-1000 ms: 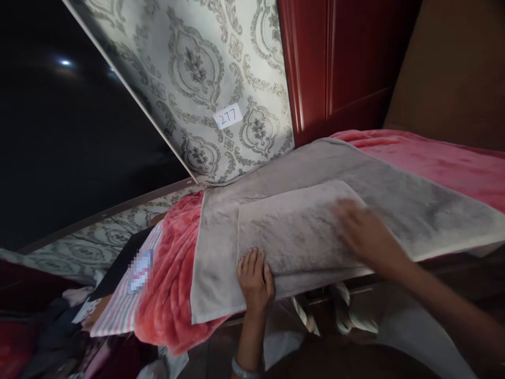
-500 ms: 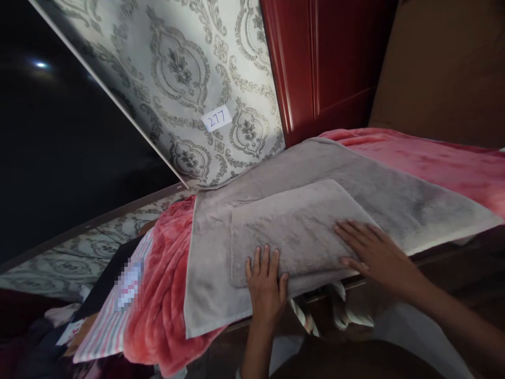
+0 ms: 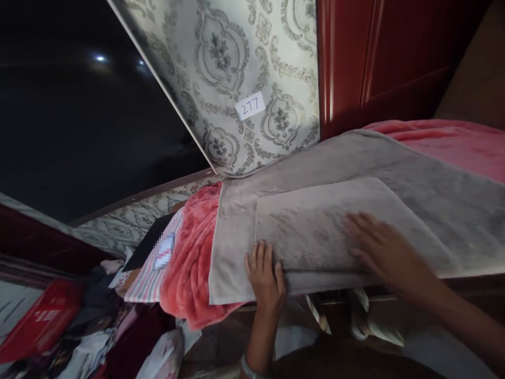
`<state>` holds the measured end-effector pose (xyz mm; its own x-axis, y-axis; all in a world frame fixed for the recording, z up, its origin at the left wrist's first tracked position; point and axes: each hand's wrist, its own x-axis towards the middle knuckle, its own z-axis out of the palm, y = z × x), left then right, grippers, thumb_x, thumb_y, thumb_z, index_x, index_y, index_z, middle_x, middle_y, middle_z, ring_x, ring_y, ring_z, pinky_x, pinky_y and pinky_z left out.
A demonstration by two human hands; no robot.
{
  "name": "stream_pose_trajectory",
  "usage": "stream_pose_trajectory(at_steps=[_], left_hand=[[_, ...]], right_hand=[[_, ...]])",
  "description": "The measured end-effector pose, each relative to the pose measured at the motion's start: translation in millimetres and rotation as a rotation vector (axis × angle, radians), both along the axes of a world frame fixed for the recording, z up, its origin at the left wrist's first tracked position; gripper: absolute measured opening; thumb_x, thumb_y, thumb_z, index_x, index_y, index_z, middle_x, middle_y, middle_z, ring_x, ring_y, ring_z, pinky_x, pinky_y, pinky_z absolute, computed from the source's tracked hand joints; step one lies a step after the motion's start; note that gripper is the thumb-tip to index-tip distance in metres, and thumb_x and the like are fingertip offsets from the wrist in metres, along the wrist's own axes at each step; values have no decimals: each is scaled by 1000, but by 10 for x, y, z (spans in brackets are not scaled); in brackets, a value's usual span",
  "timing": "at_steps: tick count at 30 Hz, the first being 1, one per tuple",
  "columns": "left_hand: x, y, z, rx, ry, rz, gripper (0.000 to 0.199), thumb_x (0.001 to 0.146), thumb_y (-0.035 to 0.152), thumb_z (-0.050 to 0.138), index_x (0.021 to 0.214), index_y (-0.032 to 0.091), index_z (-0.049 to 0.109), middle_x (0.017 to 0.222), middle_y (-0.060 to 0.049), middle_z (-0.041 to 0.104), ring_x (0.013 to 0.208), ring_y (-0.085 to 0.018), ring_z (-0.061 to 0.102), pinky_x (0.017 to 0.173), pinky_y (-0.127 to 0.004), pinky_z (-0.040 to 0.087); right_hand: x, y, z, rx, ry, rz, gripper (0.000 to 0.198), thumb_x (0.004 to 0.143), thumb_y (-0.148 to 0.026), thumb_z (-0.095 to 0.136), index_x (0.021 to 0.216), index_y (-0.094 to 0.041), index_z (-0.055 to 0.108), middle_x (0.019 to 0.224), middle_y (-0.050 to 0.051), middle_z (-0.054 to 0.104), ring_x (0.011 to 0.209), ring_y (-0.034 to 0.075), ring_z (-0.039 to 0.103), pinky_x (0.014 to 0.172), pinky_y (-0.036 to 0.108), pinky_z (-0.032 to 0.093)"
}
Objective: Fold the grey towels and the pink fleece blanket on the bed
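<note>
A folded grey plush cloth (image 3: 307,226) lies on a larger grey towel-like cloth (image 3: 232,247) spread out flat. My left hand (image 3: 265,273) rests with fingers stretched out on the folded cloth's near left corner. Over the right part of the same folded cloth is my right hand (image 3: 376,245), flat and slightly blurred by motion; I cannot tell how firmly it touches. Neither hand grips anything. Beneath the grey cloths, a coral-pink plush blanket (image 3: 189,247) shows at the left and at the far right.
A striped cloth (image 3: 145,279) sticks out left of the blanket. Patterned wallpaper bearing a paper label "277" (image 3: 250,106) rises behind, beside a dark screen-like panel (image 3: 98,121) and a red door (image 3: 355,63). Lower left, a red basket (image 3: 43,316) and heaped clothes crowd the floor.
The view has turned left, so the scene sits farther right and the red basket shows. My left hand has shifted toward the folded cloth's left edge; my right hand still lies over its right part.
</note>
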<state>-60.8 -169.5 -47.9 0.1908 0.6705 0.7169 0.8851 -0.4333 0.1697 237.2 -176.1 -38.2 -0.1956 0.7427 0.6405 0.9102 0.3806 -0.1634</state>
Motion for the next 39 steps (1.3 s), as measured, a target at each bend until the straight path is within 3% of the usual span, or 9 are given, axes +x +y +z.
stream_pose_trajectory(at_steps=[5,9,13,21,24,29,32,35,39], left_hand=[[-146,15,-185,7,14,13,45,98,20,47,142,16,55,149,-16,55,142,-30,45,110,-50,42],[-163,40,-279,87,31,8,43,97,18,49,138,14,57,143,-17,61,139,-30,49,107,-50,45],[-161,40,-273,90,22,1,40,95,16,50,134,15,60,142,-16,61,139,-30,48,106,-49,46],[-141,63,-354,117,-10,16,41,93,15,50,133,15,60,142,-16,61,137,-31,49,107,-50,43],[-136,60,-360,124,-19,16,41,92,15,52,132,14,60,142,-17,61,138,-31,48,107,-49,42],[-133,33,-301,121,0,16,42,91,14,53,132,15,60,141,-17,62,136,-30,50,105,-48,44],[-130,24,-287,127,-2,24,42,90,13,53,131,14,60,141,-17,62,136,-30,50,105,-47,44],[-128,27,-299,132,-7,26,42,90,12,52,131,15,60,141,-16,62,135,-29,51,105,-47,45],[-130,37,-327,141,-23,29,41,90,13,50,130,17,61,139,-15,63,134,-29,53,104,-47,45]], right_hand=[[-1085,396,180,-179,-150,428,57,103,-37,38,157,-22,39,161,9,33,150,28,28,119,54,33],[-1400,633,94,-299,-209,586,56,103,-44,42,154,-23,46,156,6,42,148,25,34,122,52,32],[-1116,813,-17,-380,-230,489,64,101,-56,41,157,-24,42,159,5,35,149,27,30,121,53,32],[-84,1185,114,-514,-245,-11,70,98,-51,34,155,-11,43,159,17,32,147,38,31,114,67,32],[-226,1169,260,-456,-260,-38,63,96,-42,38,150,-11,49,158,19,35,146,39,33,112,67,34],[-1085,1005,377,-390,-295,473,57,101,-29,31,157,-27,39,162,4,31,150,28,27,118,59,30],[-1394,1127,311,-449,-349,638,58,100,-28,34,157,-30,39,163,1,30,152,27,24,119,61,26],[-1366,1473,228,-505,-318,542,60,100,-41,38,158,-29,38,163,5,30,152,30,23,119,62,24],[-1013,1936,180,-526,-259,214,64,99,-55,33,158,-29,40,162,6,32,150,29,27,120,58,26]])
